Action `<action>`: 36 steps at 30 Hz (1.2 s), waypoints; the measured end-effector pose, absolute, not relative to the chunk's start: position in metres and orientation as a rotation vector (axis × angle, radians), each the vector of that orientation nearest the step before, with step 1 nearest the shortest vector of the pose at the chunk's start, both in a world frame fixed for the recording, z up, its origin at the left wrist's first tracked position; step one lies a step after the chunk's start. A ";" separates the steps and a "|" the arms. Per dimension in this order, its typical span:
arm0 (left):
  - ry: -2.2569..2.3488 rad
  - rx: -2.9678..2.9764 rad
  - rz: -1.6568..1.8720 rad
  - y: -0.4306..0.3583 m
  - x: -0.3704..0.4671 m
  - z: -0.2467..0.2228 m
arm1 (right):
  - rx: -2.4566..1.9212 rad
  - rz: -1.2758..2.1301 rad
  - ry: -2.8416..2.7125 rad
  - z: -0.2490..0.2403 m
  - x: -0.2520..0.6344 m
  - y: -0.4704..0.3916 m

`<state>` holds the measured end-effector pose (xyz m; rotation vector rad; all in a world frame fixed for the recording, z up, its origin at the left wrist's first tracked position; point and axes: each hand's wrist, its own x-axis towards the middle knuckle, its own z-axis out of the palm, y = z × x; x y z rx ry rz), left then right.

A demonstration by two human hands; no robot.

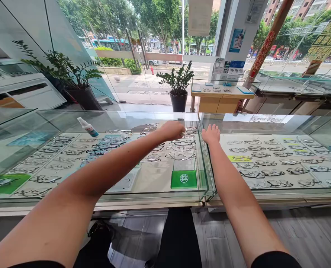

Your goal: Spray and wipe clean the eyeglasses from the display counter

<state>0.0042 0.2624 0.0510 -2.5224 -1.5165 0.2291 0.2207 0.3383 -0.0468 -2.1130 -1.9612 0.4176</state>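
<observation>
**Two hands at the far edge of a glass counter**

Two bare forearms are stretched forward from the bottom of the frame, above dark trousers and a grey plank floor. Beyond them a glass counter [160, 191] runs across the view, made of two cases joined just right of centre. Rows of glasses [182, 143] are laid out under the glass on pale trays, and a green card [183, 179] lies in the left case near its front edge.

The left hand [171, 130] is held over the far part of the left case, fingers curled closed around something small and pale at its tip; what it is cannot be told. The right hand [211, 134] is laid flat on the glass just beside the join, fingers spread and loose, with nothing held. The two hands are near each other, the seam between them.

A spray bottle [87, 127] lies tilted on the glass, well to the left of the hands. Farther back, a potted plant [178, 85] is seen on the floor by the window, and a larger one [70, 76] at the left. A street with trees is seen through the window.
</observation>
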 end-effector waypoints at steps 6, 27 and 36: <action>-1.533 -2.525 0.229 0.269 0.007 0.042 | -2.135 0.404 -1.995 -0.046 0.221 0.338; -1.626 -2.499 0.247 0.306 0.012 0.043 | -2.164 0.385 -1.995 -0.046 0.216 0.338; -1.619 -2.487 0.064 0.297 0.000 0.048 | -2.169 0.366 -1.998 -0.047 0.214 0.340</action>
